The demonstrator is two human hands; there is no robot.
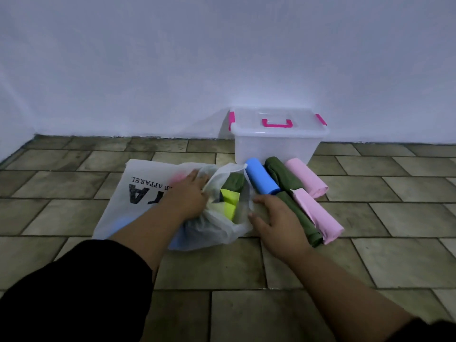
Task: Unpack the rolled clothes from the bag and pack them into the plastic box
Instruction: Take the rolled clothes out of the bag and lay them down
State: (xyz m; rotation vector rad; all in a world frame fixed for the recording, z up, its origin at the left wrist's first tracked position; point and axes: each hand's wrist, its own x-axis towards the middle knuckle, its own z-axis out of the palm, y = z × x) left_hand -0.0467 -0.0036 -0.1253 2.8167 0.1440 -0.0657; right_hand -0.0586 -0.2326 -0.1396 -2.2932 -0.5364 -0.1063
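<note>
Status: bag [138, 183] lies flat on the tiled floor [370, 255], mouth facing right and gaping.

Left hand [187, 196] is on the bag's upper rim. The fingers look curled into the fabric and hold the mouth open, but the thumb side isn't clear.

Right hand [276, 218] holds nothing. Fingers are loose and slightly spread, tips just beside the bag's right rim, palm over the near end of a green roll [302, 218] on the floor.

In the mouth, between the two hands: a yellow-green roll [229, 201] with a dark green roll [234, 180] behind it. Faint pink and blue shapes show through the fabric further in, so more are left, I'd say.

Key geometry: the yellow-green roll lies directly left of the right hand's fingertips, just across the rim. Its long axis looks to run away from the person, toward the wall, though it is partly hidden. The right hand is free and nearer, so it's the obvious one to reach in. The left is busy with the rim.

Already out, side by side to the right of the bag: blue roll [262, 176], second green roll [283, 174], two pink rolls [307, 177] [319, 219].

Plastic box [274, 149] sits against the wall beyond the rolls, lid [246, 119] on, pink latches apparently closed. Nothing packed yet, and the lid has to come off first.
</note>
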